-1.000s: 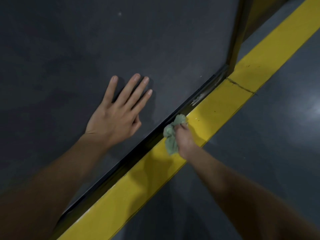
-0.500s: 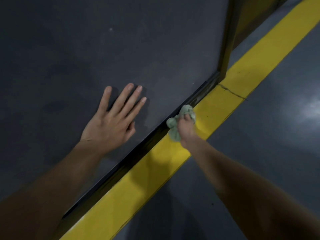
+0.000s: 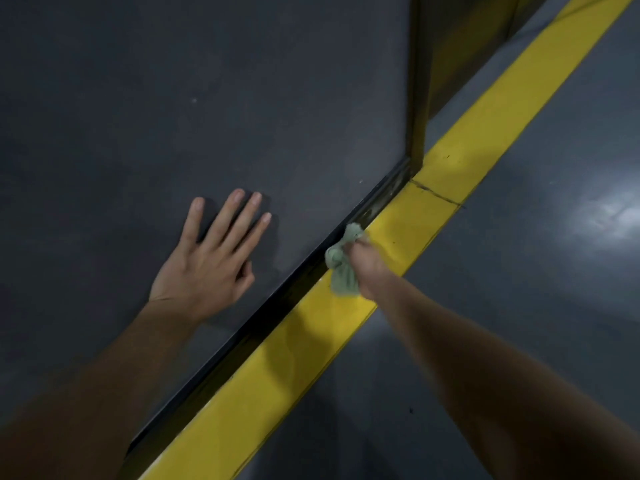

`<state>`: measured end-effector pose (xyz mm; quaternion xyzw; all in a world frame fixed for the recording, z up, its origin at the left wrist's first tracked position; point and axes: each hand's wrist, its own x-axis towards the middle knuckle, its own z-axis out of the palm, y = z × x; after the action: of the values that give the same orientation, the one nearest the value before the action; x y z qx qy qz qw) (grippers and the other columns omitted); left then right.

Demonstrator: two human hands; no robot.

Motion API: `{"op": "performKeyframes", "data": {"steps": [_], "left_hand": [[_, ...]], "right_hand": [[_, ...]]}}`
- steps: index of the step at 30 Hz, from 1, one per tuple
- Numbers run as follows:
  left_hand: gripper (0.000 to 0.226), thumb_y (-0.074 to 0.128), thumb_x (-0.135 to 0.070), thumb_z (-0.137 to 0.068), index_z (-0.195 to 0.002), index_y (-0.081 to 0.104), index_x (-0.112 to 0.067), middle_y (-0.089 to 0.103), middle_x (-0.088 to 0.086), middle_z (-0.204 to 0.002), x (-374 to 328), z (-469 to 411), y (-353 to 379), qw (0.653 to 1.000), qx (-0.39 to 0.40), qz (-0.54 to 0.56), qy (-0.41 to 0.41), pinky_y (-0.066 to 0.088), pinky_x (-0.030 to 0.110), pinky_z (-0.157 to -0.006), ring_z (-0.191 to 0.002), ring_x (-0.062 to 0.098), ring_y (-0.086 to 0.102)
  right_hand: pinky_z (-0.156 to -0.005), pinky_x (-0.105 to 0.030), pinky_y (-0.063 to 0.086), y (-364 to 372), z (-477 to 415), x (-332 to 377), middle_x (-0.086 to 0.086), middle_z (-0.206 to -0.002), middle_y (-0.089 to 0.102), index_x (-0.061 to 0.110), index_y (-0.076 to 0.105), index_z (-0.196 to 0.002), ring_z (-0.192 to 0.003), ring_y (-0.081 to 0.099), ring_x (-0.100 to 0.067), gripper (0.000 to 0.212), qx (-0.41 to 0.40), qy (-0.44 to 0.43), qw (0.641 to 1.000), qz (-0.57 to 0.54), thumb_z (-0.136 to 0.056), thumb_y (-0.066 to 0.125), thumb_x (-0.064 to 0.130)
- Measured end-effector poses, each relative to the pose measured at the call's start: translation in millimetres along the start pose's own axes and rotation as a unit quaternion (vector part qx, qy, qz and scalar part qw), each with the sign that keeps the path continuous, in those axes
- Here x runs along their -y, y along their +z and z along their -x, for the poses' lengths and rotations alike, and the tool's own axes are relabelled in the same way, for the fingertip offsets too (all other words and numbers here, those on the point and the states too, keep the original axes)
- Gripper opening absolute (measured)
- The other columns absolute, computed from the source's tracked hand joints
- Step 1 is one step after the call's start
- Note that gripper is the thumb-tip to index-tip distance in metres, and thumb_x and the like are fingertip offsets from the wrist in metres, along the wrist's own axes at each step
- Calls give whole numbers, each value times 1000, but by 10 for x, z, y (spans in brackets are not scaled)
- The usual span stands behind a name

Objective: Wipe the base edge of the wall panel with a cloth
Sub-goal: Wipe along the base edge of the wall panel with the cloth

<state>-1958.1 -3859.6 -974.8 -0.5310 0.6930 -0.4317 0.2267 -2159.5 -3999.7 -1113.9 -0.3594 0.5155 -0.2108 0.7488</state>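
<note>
A dark grey wall panel [image 3: 242, 98] fills the left and upper part of the head view. Its black base edge [image 3: 277, 306] runs diagonally from lower left up to the panel's corner. My left hand [image 3: 211, 261] lies flat on the panel with fingers straight and spread. My right hand [image 3: 367, 265] grips a bunched pale green cloth [image 3: 341, 268] and holds it against the base edge, partly over the yellow stripe. The fingers of that hand are hidden behind its back and the cloth.
A yellow floor stripe [image 3: 450, 174] runs along the base edge and has a crack [image 3: 436, 194] near the panel's corner. A dark vertical post [image 3: 417, 98] ends the panel. Glossy grey floor [image 3: 554, 271] with a light glare lies to the right.
My right hand has slid the cloth along the base edge toward the panel's corner. My left hand stays flat on the panel. The camera has shifted a little.
</note>
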Motion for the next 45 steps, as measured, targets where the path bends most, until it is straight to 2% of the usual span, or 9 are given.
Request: {"op": "performKeyframes", "data": {"steps": [3, 8, 19, 27, 33, 38, 41, 43, 45], "left_hand": [[78, 33, -47, -100, -167, 15, -13, -1, 15, -174, 24, -24, -63, 999, 4, 50, 1, -11, 62, -126, -161, 34, 0], [75, 40, -46, -97, -164, 29, -15, 6, 13, -174, 50, -10, -109, 996, 6, 86, 12, -7, 63, -126, -161, 33, 3], [70, 58, -26, -90, -158, 45, -14, 24, 19, -170, -59, -779, -357, 985, -37, 167, -14, 14, 58, -128, -159, 33, 20], [68, 42, -36, -101, -165, 28, -17, 7, 16, -173, -242, -1226, -107, 993, -31, 111, -33, -18, 59, -124, -161, 31, 2], [62, 33, -32, -106, -165, 26, -16, 0, 15, -174, -369, -1288, 86, 995, -56, 65, -52, -19, 63, -122, -161, 33, -1], [58, 33, -28, -107, -163, 32, -12, 10, 15, -174, -423, -1297, 200, 989, -105, 71, -75, -11, 63, -125, -161, 32, 7], [58, 34, -27, -107, -164, 31, -12, 9, 15, -174, -409, -1300, 210, 988, -112, 75, -70, -12, 62, -125, -161, 33, 7], [59, 33, -28, -107, -164, 31, -13, 8, 15, -174, -414, -1311, 197, 989, -108, 78, -71, -13, 62, -125, -161, 32, 7], [59, 34, -29, -106, -163, 32, -13, 8, 15, -174, -424, -1317, 179, 989, -101, 80, -71, -11, 63, -125, -161, 32, 7]], "right_hand": [[-79, -36, 51, 192, 242, -308, -3, -109, 59, 13, 40, -146, -93, 60, -19, 45, 27, 24, 999, 4, -103, 45, 24], [-67, -34, 52, 265, 372, -355, -11, -98, 67, 10, 57, -126, -80, 65, -23, 39, 61, 35, 993, -95, -92, 63, 29], [-94, -46, 55, -226, 104, -98, -18, -125, 60, 10, 48, -122, -110, 65, -31, 43, 9, -57, 989, -134, -86, 72, 8], [-69, -33, 50, -417, -190, 168, -11, -115, 63, 15, 49, -130, -95, 63, -24, 32, -118, -100, 981, -118, -99, 54, 19], [-68, -35, 44, -208, -427, 295, 0, -91, 49, 27, 50, -96, -81, 50, -20, 18, -46, -88, 987, -129, -92, 46, 10], [-92, -37, 35, -162, -623, 305, 2, -140, 37, 22, 16, -157, -114, 40, -20, 59, -49, -50, 995, -77, -102, 36, 14], [-100, -41, 45, -434, -829, 554, -1, -126, 50, 21, 48, -132, -111, 49, -23, 31, -79, -84, 991, -72, -104, 35, 19], [-73, -29, 53, -661, -986, 693, 5, -84, 47, 29, 44, -81, -77, 52, -15, 29, -84, -116, 988, -66, -100, 35, 8], [-53, -24, 40, -747, -1031, 758, 4, -73, 41, 27, 36, -72, -64, 46, -12, 33, -81, -124, 984, -101, -93, 33, 2]]}}
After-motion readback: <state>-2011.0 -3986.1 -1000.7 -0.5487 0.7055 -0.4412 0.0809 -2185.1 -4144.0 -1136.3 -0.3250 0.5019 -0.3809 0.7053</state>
